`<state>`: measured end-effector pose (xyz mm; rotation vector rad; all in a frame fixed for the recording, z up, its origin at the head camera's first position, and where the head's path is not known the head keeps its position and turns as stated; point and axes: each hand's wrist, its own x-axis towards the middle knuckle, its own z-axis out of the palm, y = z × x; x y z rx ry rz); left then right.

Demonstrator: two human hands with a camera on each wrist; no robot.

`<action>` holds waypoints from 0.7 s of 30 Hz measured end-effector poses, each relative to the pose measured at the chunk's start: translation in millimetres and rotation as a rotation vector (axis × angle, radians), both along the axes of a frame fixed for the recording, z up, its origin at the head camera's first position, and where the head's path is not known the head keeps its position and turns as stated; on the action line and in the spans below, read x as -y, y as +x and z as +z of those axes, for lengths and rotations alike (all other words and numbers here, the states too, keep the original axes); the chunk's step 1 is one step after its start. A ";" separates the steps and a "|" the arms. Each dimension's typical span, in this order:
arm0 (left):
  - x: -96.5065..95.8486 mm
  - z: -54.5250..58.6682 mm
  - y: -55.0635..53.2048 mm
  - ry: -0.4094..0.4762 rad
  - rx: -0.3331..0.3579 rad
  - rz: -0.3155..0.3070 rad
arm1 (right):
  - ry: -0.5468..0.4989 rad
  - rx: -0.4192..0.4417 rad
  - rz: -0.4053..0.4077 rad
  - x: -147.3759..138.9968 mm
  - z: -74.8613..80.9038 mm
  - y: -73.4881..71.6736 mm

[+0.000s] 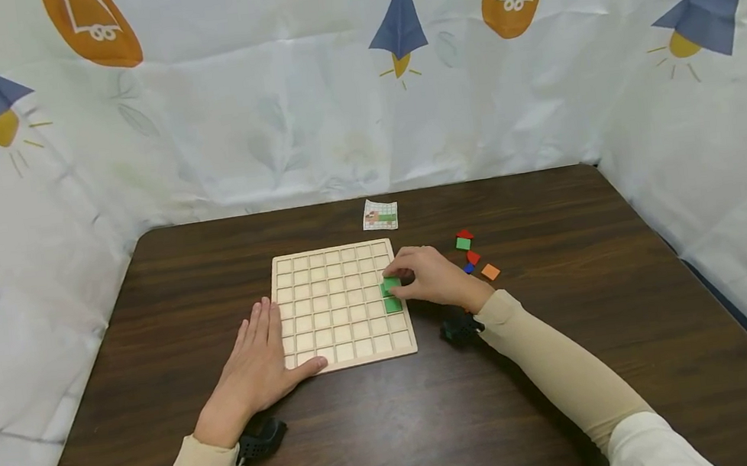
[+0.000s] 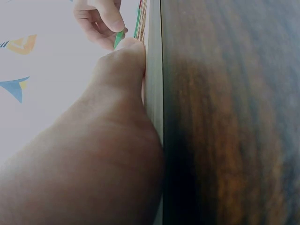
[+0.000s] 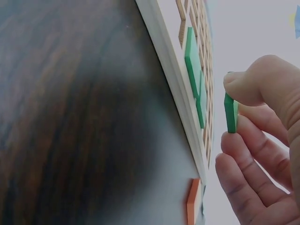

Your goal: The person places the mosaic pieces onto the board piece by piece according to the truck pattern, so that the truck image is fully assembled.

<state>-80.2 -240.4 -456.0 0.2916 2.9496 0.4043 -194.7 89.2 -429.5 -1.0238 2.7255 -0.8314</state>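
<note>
A pale wooden grid board (image 1: 330, 307) lies on the dark table. My left hand (image 1: 257, 361) rests along its left edge, fingers straight, the thumb over the front corner. Over the board's right side, my right hand (image 1: 437, 278) pinches a green square tile (image 3: 230, 113) between thumb and fingers. In the right wrist view that tile is held apart from the board, on edge. Two more green tiles (image 3: 191, 63) sit next to each other in the grid near its right edge; the hand partly covers this area in the head view.
Right of the board lie loose pieces: an orange square (image 1: 491, 272), a green square (image 1: 463, 243), red pieces (image 1: 473, 257) and a partly hidden blue piece (image 1: 468, 268). A small printed pattern card (image 1: 380, 217) lies behind the board. A patterned white curtain (image 1: 334, 130) surrounds the table.
</note>
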 end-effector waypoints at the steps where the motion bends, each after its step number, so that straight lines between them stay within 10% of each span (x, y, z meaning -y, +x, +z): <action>1: 0.0 0.1 0.0 0.002 0.000 0.001 | 0.001 0.002 0.001 1.0 -0.1 0.0; 21: -0.6 0.3 -0.2 -0.006 0.008 0.008 | -0.003 -0.039 0.115 26.9 -3.5 -4.9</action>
